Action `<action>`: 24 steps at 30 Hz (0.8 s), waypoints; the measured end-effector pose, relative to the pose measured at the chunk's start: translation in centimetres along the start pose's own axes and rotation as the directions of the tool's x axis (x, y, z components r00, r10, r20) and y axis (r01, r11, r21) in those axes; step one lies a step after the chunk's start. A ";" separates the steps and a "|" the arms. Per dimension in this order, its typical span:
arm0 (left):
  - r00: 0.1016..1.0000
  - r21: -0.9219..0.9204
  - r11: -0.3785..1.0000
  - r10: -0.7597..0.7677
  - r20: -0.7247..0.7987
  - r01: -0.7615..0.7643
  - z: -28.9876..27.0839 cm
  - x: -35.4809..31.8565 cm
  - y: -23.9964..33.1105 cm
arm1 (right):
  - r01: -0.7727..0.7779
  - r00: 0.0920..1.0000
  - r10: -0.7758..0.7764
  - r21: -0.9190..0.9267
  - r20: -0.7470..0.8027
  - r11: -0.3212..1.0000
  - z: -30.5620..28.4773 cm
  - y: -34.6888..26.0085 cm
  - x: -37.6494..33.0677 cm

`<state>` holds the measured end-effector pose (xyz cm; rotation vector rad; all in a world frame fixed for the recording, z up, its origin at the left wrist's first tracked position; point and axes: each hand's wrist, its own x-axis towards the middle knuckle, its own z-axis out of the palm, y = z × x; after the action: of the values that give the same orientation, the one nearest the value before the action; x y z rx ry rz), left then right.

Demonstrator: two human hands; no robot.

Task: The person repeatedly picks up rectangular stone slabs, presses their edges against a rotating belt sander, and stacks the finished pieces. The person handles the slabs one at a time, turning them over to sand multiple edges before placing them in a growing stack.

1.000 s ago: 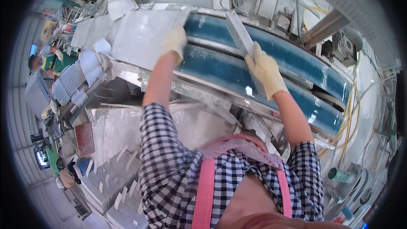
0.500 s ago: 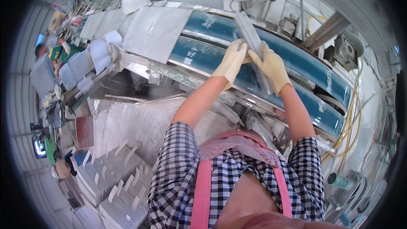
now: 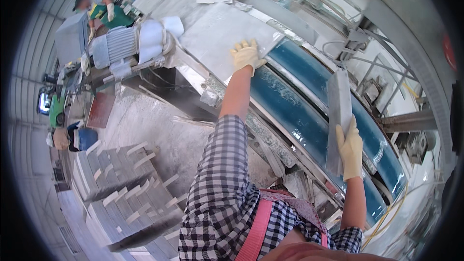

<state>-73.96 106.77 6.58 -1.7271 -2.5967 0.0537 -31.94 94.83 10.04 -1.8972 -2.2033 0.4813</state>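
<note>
My left hand [image 3: 247, 56], in a pale rubber glove, lies with fingers spread on the near right part of a large flat grey sheet [image 3: 205, 31] and holds nothing. My right hand [image 3: 352, 150], gloved alike, grips the right side of a long grey stone strip [image 3: 339, 108], its thumb against the strip and its fingers along the edge. The strip lies crosswise over two blue conveyor belts [image 3: 282, 99], whose surface looks wet. The glove hides part of the strip's near end.
Stacks of grey slabs with pale spacers [image 3: 121, 203] stand at the lower left. A dusty motor [image 3: 116, 48] sits beyond the frame's left side. A steel beam [image 3: 411, 122] and yellow hoses [image 3: 386, 224] are at the right. Another person [image 3: 104, 12] works at the far left.
My left hand has let go of the grey strip and moved left onto the grey sheet, its fingers opening. My right hand stays on the strip. The view has turned left.
</note>
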 end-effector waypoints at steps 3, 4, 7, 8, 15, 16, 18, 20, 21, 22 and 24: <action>0.992 0.000 1.000 0.031 0.119 -0.031 -0.3 1.3 0.2 | -0.013 1.000 0.013 0.018 0.019 1.000 -0.1 0.3 0.0; 0.987 -0.002 0.999 0.033 0.157 -0.033 -0.2 1.5 0.4 | -0.019 1.000 0.019 0.021 0.017 1.000 -0.1 0.4 -0.1; 0.992 0.018 0.999 0.027 0.126 -0.030 0.2 1.6 1.1 | 0.025 1.000 -0.025 -0.017 -0.019 1.000 -0.2 0.6 -0.2; 0.994 0.012 1.000 0.027 0.105 -0.028 0.1 1.7 1.2 | 0.031 0.999 -0.031 -0.017 -0.018 0.999 -0.3 0.6 -0.2; 0.972 -0.414 0.892 0.228 0.060 -0.183 -5.9 1.4 0.0 | 0.020 1.000 -0.020 0.036 -0.009 0.999 -0.5 0.5 0.2; 0.950 -0.486 0.837 0.310 0.045 -0.250 -6.4 0.2 0.6 | 0.041 0.998 -0.039 0.046 -0.049 0.998 -0.6 0.5 0.2; 0.966 -0.806 0.582 0.253 0.054 -0.107 -6.2 -4.0 3.3 | 0.078 0.994 -0.072 0.063 -0.085 0.995 -0.7 0.6 0.1; 0.937 -0.955 0.279 0.295 0.189 0.105 -5.5 -9.4 6.4 | 0.110 0.988 -0.101 0.073 -0.120 0.991 -0.8 0.6 -0.1; 0.942 -0.964 0.247 0.287 0.173 0.102 -5.1 -12.0 8.0 | 0.121 0.985 -0.110 0.079 -0.133 0.990 -0.8 0.7 -0.1; 0.944 -0.975 0.210 0.301 0.138 0.075 -5.0 -14.3 9.5 | 0.126 0.982 -0.112 0.087 -0.150 0.988 -0.8 0.8 0.0; 0.959 -0.986 0.076 0.231 0.163 0.149 -4.9 -18.7 12.9 | 0.139 0.979 -0.125 0.076 -0.161 0.987 -0.7 0.9 0.1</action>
<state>-54.68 94.61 10.91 -2.0305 -2.8359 -2.2562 -30.85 95.16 10.35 -1.6717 -2.1528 0.3862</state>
